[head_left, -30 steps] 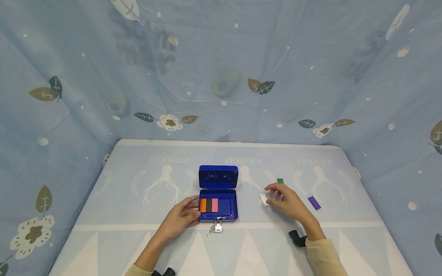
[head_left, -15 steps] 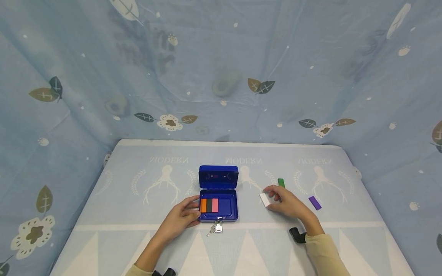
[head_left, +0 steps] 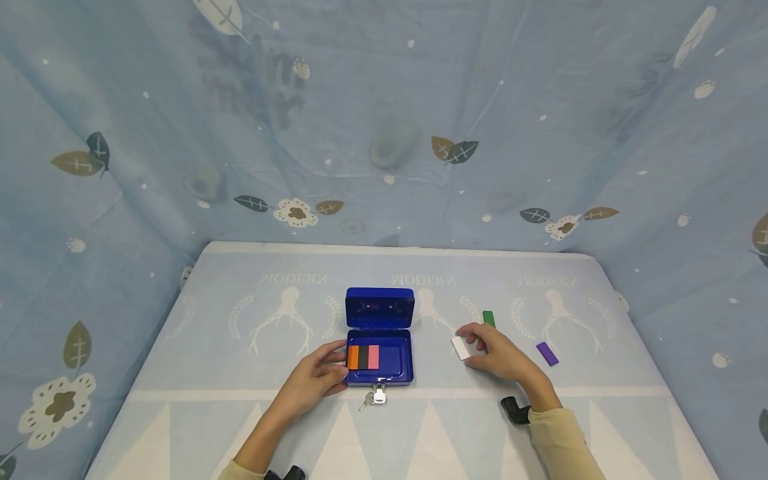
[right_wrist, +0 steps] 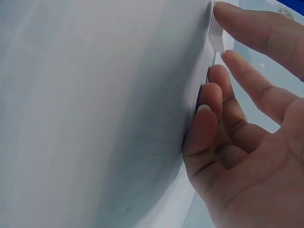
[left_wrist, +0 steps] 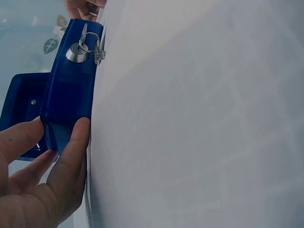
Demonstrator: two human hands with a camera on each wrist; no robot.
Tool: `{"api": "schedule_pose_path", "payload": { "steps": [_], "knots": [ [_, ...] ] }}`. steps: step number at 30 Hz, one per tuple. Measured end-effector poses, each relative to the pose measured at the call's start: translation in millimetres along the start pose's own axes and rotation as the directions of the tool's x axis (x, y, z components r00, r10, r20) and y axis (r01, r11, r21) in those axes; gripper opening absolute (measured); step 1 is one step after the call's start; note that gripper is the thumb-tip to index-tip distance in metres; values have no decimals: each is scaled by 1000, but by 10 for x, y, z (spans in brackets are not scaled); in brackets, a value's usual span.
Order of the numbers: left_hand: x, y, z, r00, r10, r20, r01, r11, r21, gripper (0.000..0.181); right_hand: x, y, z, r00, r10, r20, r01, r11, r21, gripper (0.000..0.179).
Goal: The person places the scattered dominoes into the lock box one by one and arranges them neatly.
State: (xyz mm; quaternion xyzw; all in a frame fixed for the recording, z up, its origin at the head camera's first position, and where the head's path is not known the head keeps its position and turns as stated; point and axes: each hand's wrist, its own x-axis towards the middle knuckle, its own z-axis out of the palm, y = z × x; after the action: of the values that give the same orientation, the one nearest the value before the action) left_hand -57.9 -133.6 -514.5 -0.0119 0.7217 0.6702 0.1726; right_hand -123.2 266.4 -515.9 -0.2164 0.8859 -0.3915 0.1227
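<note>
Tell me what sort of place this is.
Likely a fabric-screened tabletop workspace: blue leaf-printed fabric behind and at both sides, a pale patterned table, and on it an open blue rectangular box.

- Box (head_left: 394, 363) and lid (head_left: 384, 313): deep blue, the lid's hollow darker.
- Lock (left_wrist: 77, 53) and keys (left_wrist: 99, 56): shiny silver.
- Orange block (head_left: 353, 358), dark grey block (head_left: 363, 358), pink block (head_left: 373, 357): each one plain colour.
- White block (head_left: 460, 348), green block (head_left: 489, 319), purple block (head_left: 547, 354): plain as well.
- Tabletop (head_left: 456, 433): pale blue and off-white, patterned with triangles, a straight band, antlered heads, leaf sprays and pale lettering.
- Backdrop cloth (head_left: 360, 100): blue, printed with white flowers with brown centres, brown and dark green leaves, white dots.
- Sleeves (head_left: 565, 441): plain beige.
- Fitting at the right wrist (head_left: 515, 410): black.
</note>
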Motion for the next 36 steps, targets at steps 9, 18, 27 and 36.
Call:
{"api": "schedule_pose_path", "payload": {
  "steps": [9,18,27,36],
  "knots": [
    [5,-21,-8,1000,11,8,-12,1000,2,56,13,-20,11,1000,3,0,-3,1000,-21,47],
    [12,-10,-4,1000,3,6,-3,1000,0,55,19,-23,23,1000,16,-4,-16,999,-38,46],
    [-1,24,9,1000,2,-6,-2,1000,-6,56,27,-23,16,1000,15,-14,-16,998,-59,45],
    [6,-8,1,1000,-2,-10,2,1000,13,55,24,-28,27,999,29,-21,-30,998,-48,44]
  ]
}}
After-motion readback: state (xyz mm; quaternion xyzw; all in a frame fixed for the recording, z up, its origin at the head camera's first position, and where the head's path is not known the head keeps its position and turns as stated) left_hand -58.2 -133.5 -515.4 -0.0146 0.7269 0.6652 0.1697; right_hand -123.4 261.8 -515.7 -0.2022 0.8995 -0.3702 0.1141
